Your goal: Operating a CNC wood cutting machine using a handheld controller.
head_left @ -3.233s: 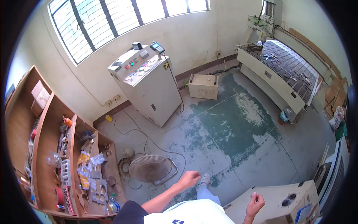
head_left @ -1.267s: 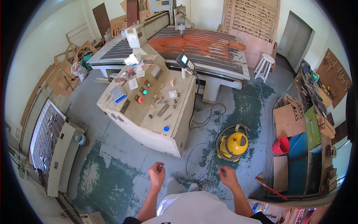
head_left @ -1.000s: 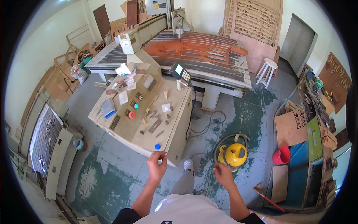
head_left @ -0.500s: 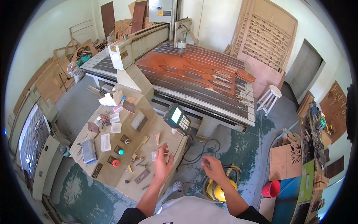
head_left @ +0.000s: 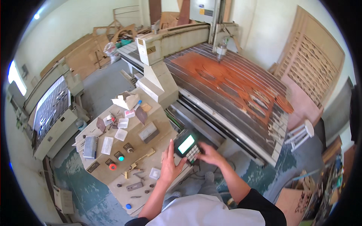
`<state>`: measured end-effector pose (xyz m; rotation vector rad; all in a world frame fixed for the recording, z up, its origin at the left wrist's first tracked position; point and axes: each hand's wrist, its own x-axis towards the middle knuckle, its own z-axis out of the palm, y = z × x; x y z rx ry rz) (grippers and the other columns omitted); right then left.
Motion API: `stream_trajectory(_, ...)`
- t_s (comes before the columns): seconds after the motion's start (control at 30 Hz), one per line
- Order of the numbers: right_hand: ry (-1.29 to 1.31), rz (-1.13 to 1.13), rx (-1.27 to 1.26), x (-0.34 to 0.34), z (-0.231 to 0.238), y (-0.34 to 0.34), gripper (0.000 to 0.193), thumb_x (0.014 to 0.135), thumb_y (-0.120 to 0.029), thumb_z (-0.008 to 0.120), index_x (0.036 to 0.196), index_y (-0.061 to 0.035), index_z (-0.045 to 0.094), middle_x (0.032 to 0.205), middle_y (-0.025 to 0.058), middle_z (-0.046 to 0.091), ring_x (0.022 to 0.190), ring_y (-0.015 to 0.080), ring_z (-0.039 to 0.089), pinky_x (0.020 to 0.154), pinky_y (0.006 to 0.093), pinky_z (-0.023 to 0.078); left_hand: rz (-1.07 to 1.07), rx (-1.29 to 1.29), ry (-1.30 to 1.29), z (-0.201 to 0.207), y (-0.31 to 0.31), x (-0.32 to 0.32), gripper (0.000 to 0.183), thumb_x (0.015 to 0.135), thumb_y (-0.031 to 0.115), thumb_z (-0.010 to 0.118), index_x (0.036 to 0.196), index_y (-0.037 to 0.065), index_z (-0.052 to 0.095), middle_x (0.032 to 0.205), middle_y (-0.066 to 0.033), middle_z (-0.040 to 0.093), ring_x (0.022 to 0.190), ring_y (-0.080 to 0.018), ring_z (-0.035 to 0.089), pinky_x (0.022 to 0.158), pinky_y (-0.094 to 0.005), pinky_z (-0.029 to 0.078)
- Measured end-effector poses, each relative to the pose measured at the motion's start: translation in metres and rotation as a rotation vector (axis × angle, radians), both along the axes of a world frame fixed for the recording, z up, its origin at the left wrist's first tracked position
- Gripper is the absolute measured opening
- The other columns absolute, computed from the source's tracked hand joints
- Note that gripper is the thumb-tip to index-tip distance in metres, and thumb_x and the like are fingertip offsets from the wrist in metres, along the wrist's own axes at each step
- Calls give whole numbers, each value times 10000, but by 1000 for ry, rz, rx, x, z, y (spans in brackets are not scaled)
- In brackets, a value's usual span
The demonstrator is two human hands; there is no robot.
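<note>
While the handheld controller [head_left: 186, 144], its screen lit, was flanked by both hands at the right edge of the cabinet [head_left: 156, 116], the left hand [head_left: 171, 165] was held open, fingers straight, thumb spread toward the keypad. The right hand [head_left: 211, 155] was placed at the opposite side, fingers partly bent; whether it was gripped there could not be told. Beyond, a reddish panel [head_left: 203, 69] was supported by the slatted machine bed [head_left: 249, 71].

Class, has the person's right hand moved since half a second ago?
Yes: the right hand has moved toward the console, and is now at the handheld controller.
</note>
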<state>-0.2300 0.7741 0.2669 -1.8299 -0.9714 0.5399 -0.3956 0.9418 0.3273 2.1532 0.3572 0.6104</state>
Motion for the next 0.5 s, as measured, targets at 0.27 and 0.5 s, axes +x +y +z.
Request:
stream_trajectory(0.27,-11,284,57,17,-1,8,608,751,-117,797,1253,23,485,1048,187,641,912,269,658,740,367,529,314,-115,-102,-5,-44,21,943,731,-15,735,1490,-8,176,1335,-255,490,1215,-326,533,1042,-416,413)
stream_trajectory(0.5,135,350,28,27,17,6,569,759,-138,772,1224,33,494,1044,257,631,983,419,626,823,438,494,404,-17,10,1,-54,32,897,705,-15,736,1455,-3,245,1251,-248,555,1152,-347,574,988,-415,452)
